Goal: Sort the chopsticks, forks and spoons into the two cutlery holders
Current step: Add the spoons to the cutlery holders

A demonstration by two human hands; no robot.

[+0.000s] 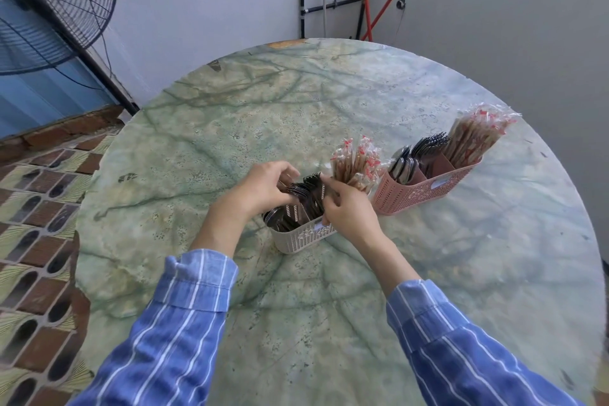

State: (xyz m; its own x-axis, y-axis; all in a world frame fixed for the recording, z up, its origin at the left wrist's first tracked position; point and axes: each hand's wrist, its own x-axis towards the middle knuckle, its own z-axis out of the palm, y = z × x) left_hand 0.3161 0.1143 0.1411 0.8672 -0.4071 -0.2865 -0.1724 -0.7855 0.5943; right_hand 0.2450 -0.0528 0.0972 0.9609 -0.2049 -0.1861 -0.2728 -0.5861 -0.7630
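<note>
A beige cutlery holder (pixel 301 237) stands near the middle of the round table. It holds spoons (pixel 275 219) at its left end, a bunch of forks (pixel 308 189) in the middle and wrapped chopsticks (pixel 354 163) at the right. My left hand (pixel 263 188) and my right hand (pixel 349 211) both curl their fingers round the fork bunch from either side. To the right, a pink holder (pixel 425 189) contains spoons (pixel 402 166), forks (pixel 430 143) and wrapped chopsticks (pixel 474 133) in separate compartments.
The green marble-patterned table (pixel 296 102) extends far beyond both holders. A large standing fan (pixel 59 3) is off the table at the upper left. White walls with pipes close the back and right. Patterned floor tiles (pixel 39 194) lie to the left.
</note>
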